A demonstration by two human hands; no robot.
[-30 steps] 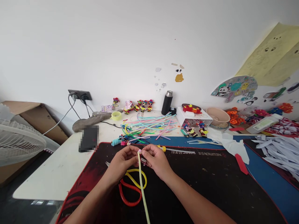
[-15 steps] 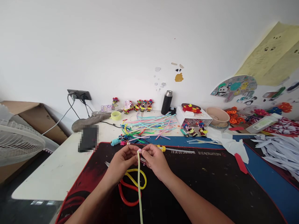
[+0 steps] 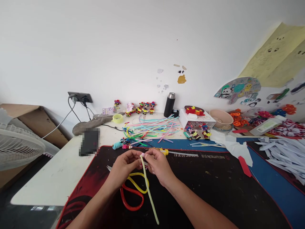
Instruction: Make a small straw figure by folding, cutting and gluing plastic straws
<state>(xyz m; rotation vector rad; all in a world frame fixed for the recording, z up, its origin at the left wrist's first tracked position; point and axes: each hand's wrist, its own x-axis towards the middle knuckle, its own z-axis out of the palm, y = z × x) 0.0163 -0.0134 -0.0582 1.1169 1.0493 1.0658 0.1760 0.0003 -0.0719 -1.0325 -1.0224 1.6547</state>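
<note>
My left hand (image 3: 124, 167) and my right hand (image 3: 159, 167) meet over the black mat, fingertips pinched close together. Between them is a small pink fuzzy piece (image 3: 143, 155). From the same spot a pale yellow-green pipe cleaner (image 3: 149, 190) hangs down toward me, slanting right. My left fingers close around its upper end, while my right thumb and fingers grip the pink piece; the exact contact is partly hidden. Below lie scissors (image 3: 133, 208) with one red and one yellow handle loop, their blades mostly covered by my left hand.
Loose coloured pipe cleaners (image 3: 154, 127) spread behind the mat (image 3: 202, 197). A yellow glue gun (image 3: 164, 151) lies just beyond my right hand. Small finished dolls (image 3: 146, 108) and a black thermos (image 3: 169, 105) stand by the wall. A fan (image 3: 19, 140) is at left, white strips (image 3: 281, 156) at right.
The free lower end of the pipe cleaner has swung to the right and up, and its tip now shows. Both hands stay in nearly the same place, still pinching.
</note>
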